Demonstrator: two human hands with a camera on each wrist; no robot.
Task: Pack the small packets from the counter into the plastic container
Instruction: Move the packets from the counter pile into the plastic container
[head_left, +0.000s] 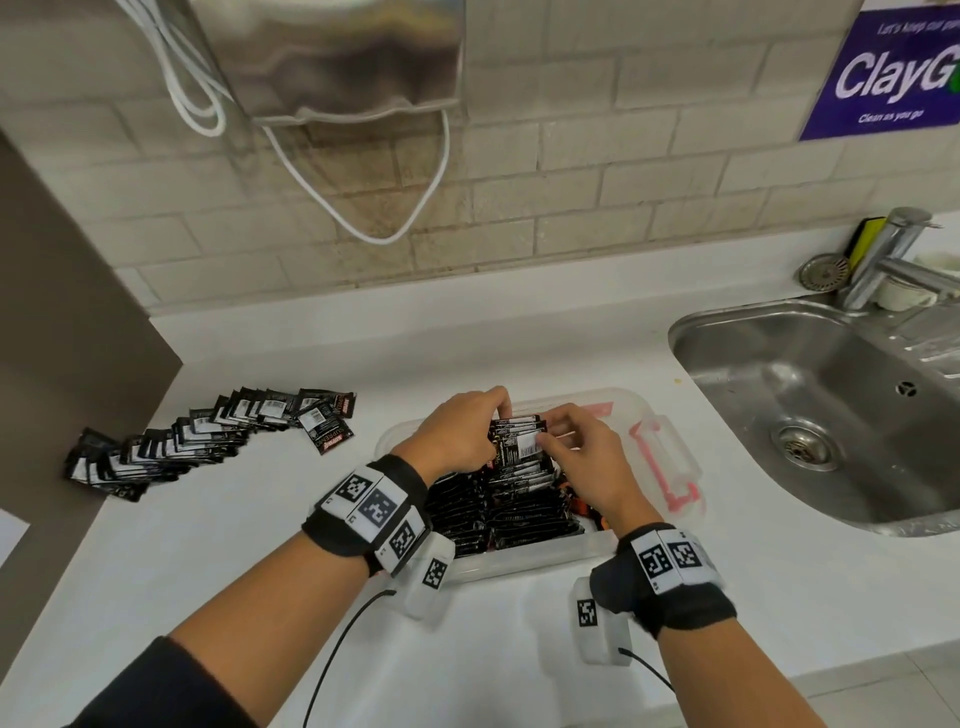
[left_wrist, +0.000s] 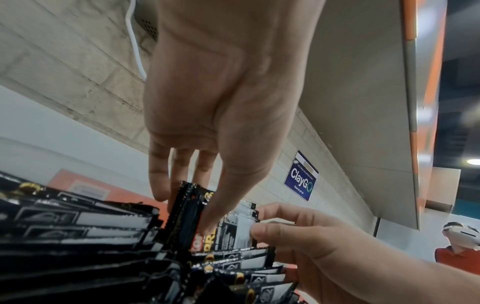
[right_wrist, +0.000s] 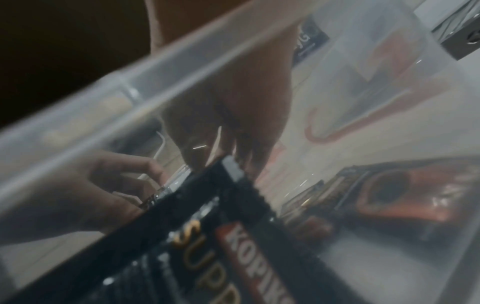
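Packets: a small upright bunch (head_left: 519, 441) is in both my hands, over the far half of the plastic container (head_left: 670, 447). My left hand (head_left: 457, 431) pinches the bunch's left edge, thumb on the near face and fingers behind; the left wrist view shows this clearly. My right hand (head_left: 576, 447) pinches the right edge, thumb on the white label. Neither hand is free.

The near half of the container is already packed with rows of black packets (head_left: 498, 514), lying overlapped. An orange sachet edge (head_left: 576, 506) shows at the right of those rows. The container sits on the white table (head_left: 260, 545), just left of the sink (head_left: 831, 405).

A long fanned line of packets (head_left: 208, 436) remains on the table, well apart to the left. So, by my read, roughly half done.

How to seat this bunch well:
- keep edges squared between both thumbs before lowering
- drop it tight against the last row, no gap
- release left side last so the stack doesn't fan out
- press flat once, then reach for the table line

Right wrist view is blurred through the container wall; nothing extra there.
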